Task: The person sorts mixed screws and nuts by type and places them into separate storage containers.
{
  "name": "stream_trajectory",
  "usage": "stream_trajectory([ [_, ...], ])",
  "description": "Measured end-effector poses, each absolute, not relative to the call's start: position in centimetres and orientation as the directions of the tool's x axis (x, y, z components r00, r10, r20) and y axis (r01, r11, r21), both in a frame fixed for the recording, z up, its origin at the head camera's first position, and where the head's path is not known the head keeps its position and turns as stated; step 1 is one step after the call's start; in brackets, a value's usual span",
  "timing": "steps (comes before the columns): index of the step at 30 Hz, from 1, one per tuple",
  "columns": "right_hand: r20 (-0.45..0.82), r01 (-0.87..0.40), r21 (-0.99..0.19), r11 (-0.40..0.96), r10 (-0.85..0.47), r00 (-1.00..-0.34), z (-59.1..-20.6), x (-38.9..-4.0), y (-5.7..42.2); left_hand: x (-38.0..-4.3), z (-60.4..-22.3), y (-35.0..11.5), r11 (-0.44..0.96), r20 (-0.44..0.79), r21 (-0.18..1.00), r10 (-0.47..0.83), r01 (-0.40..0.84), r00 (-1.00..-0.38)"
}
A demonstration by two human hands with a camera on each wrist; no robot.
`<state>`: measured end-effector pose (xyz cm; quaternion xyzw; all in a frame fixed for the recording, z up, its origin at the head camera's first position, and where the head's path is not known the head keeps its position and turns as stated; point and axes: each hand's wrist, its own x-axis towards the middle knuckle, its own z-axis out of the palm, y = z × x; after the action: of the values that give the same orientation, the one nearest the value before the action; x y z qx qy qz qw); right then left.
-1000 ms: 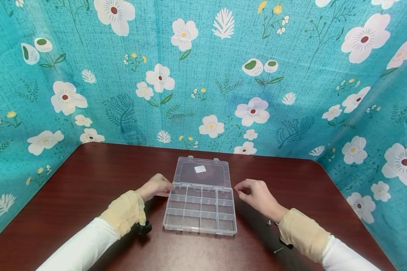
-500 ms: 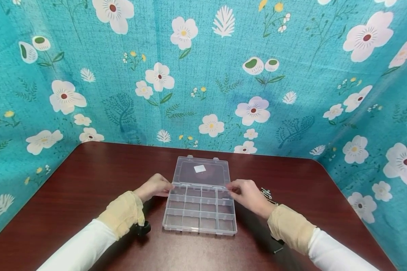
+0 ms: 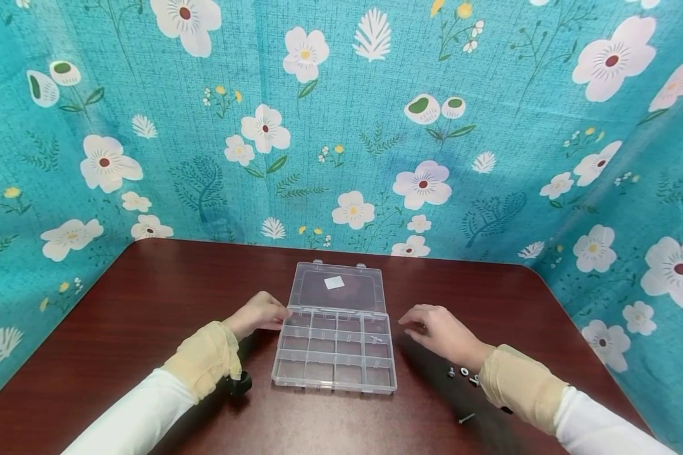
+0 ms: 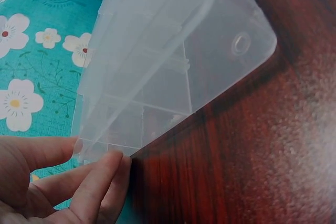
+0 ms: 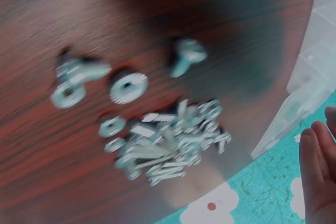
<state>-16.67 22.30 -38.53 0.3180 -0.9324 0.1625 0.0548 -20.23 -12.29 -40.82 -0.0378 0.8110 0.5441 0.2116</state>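
A clear plastic compartment box (image 3: 334, 383) lies on the table with its lid (image 3: 364, 291) folded back. My left hand (image 3: 260, 311) holds its back left corner; in the left wrist view the fingers (image 4: 97, 182) press on the corner from both sides. A small screw (image 3: 377, 339) lies in the right column, second row from the back. Just right of the box, my right hand (image 3: 439, 330) hovers with loosely bent fingers and nothing visible in them. Below its wrist are a pile of screws and nuts (image 5: 168, 145), blurred, a round washer-like piece (image 5: 128, 87) and a bolt (image 5: 188, 56).
A thin screw (image 3: 467, 418) lies apart, nearer the table's front. A black object (image 3: 240, 383) is under the left wrist. The dark red wooden table (image 3: 193, 272) is enclosed by a teal flowered cloth (image 3: 341, 126).
My right hand reached left over the box's back right compartments, then drew back to the right. A small screw now shows in the right column. The left hand stayed at the corner.
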Motion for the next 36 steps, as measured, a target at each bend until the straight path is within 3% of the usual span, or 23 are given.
stream_trajectory([
  [9,0.168,-0.676,-0.118,0.728,-0.656,-0.736,-38.5,-16.2,25.3,-20.2,-40.9,-12.4,0.406,-0.381,0.866,0.159,-0.291,-0.911],
  [18,0.165,-0.696,-0.111,0.709,-0.678,-0.717,-39.4,-16.0,27.7,-20.2,-41.0,-12.3,0.406,-0.379,0.866,0.150,-0.293,-0.913],
  [28,0.032,-0.617,-0.179,0.766,-0.622,-0.782,-40.1,-15.8,29.0,-20.1,-40.8,-12.2,0.402,-0.390,0.864,0.153,-0.303,-0.908],
  [36,0.014,-0.616,-0.216,0.758,-0.628,-0.778,-40.5,-15.7,29.3,-20.1,-40.8,-12.3,0.404,-0.386,0.864,0.148,-0.301,-0.911],
])
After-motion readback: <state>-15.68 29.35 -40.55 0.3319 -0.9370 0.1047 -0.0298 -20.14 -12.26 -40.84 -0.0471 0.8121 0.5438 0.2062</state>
